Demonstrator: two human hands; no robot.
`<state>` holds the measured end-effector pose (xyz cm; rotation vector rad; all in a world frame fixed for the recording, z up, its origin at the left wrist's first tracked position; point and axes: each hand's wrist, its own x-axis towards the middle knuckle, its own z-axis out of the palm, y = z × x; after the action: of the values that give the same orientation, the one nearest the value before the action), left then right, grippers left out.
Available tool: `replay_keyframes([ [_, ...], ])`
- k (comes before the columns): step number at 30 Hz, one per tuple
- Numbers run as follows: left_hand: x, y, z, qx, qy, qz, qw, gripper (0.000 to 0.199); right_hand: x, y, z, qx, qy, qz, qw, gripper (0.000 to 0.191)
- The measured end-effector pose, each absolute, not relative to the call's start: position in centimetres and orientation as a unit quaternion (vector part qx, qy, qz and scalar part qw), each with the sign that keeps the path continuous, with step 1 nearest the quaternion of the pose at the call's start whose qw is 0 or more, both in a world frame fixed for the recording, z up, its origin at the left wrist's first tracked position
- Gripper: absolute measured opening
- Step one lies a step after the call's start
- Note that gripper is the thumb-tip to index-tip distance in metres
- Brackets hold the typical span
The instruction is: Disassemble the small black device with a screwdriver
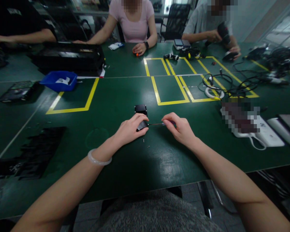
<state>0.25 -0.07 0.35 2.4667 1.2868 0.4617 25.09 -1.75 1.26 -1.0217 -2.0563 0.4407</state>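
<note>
My left hand [131, 126] is closed round a small black part [142, 125] on the green table, its fingers bent over the far and near sides. A screwdriver [156, 124] lies level in the grip of my right hand [180, 126], its thin metal shaft pointing left. The shaft's tip meets the right side of the black part. Just beyond my left fingers sits another small black block [140, 109] with pale bits at its corners. Two tiny screws [143, 140] lie on the table nearer to me.
Dark flat parts [42, 149] are piled at the left, near a blue bin [59, 81] and a black device [19, 91]. A long black case [67, 58] stands behind. Cables [232, 80] and a white power strip [268, 132] lie right. Several people sit across the table.
</note>
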Motion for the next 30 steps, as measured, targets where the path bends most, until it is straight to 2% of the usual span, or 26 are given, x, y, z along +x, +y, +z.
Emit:
replay_keyframes([
  [30, 0.11, -0.01, 0.22, 0.864, 0.45, 0.16, 0.158, 0.032, 24.93, -1.78, 1.29, -0.402, -0.808, 0.162, 0.4, 0.017],
])
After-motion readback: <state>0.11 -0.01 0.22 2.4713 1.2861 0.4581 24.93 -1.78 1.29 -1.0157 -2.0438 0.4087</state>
